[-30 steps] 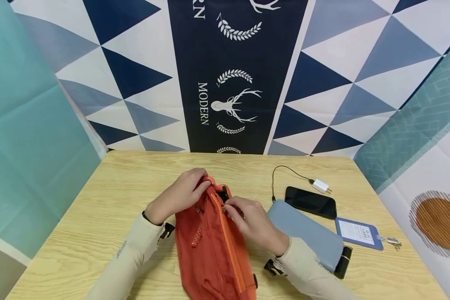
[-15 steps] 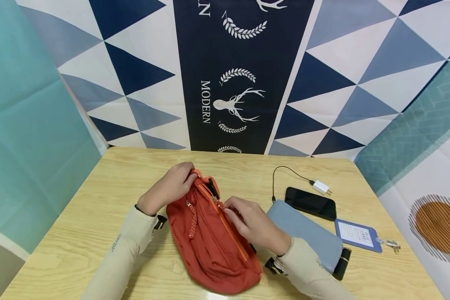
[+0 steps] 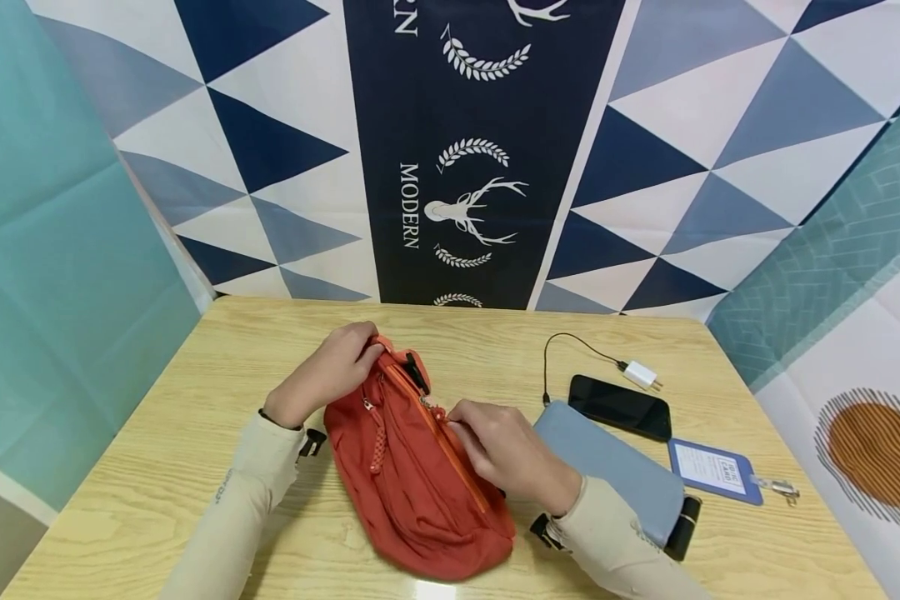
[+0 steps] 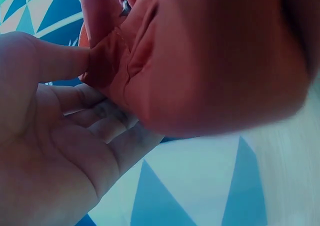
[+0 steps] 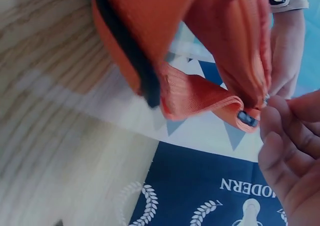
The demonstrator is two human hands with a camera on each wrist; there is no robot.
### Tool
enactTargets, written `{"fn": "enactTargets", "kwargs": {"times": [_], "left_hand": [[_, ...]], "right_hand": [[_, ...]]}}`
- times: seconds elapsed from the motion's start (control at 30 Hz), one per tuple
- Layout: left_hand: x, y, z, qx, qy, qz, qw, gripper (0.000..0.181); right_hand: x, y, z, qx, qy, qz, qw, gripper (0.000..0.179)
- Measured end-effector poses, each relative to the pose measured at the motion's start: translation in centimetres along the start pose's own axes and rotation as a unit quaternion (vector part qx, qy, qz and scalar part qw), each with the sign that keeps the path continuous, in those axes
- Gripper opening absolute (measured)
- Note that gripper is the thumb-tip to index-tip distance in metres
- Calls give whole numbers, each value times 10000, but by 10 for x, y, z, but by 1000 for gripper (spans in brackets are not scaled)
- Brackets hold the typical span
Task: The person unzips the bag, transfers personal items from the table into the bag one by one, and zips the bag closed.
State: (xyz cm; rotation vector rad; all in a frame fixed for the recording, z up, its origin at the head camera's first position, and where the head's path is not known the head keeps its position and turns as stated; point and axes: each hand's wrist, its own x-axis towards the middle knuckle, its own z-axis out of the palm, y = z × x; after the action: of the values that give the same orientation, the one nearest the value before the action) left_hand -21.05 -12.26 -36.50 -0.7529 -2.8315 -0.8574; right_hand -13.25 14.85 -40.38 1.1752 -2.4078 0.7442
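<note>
A red bag (image 3: 412,500) with an orange zipper stands tilted on the wooden table, between both hands. My left hand (image 3: 328,373) grips its top corner; in the left wrist view, the thumb and fingers of the left hand (image 4: 55,116) pinch the red fabric (image 4: 200,76). With thumb and forefinger, my right hand (image 3: 506,450) pinches the red cord pull (image 3: 438,413) on the orange zipper. A second patterned pull (image 3: 378,446) hangs on the bag's front. An orange strap (image 5: 195,93) with a black buckle hangs loose in the right wrist view.
Right of the bag lie a blue-grey pouch (image 3: 607,467), a black phone (image 3: 619,407), a white charger (image 3: 642,375) with a black cable, and a blue card holder (image 3: 714,472). A black cylinder (image 3: 682,528) lies against the pouch. A patterned cloth (image 3: 292,150) hangs behind the table.
My left hand has moved left with the bag's top corner. The bag has shifted left and turned, its rounded bottom now in view. My right hand stays nearly in place, pinching the zipper pull.
</note>
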Motion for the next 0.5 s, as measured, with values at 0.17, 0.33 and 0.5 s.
{"fn": "enactTargets", "kwargs": {"times": [0.17, 0.33, 0.5], "left_hand": [[-1, -5, -3, 84, 18, -167, 9998, 15], [-1, -6, -5, 91, -31, -158, 9998, 15], [-1, -10, -5, 167, 70, -195, 9996, 16]], "right_hand": [[0, -3, 0, -43, -241, -14, 9997, 4], [-1, -5, -3, -25, -542, 42, 9985, 5], [1, -9, -6, -36, -759, 130, 9970, 7]]}}
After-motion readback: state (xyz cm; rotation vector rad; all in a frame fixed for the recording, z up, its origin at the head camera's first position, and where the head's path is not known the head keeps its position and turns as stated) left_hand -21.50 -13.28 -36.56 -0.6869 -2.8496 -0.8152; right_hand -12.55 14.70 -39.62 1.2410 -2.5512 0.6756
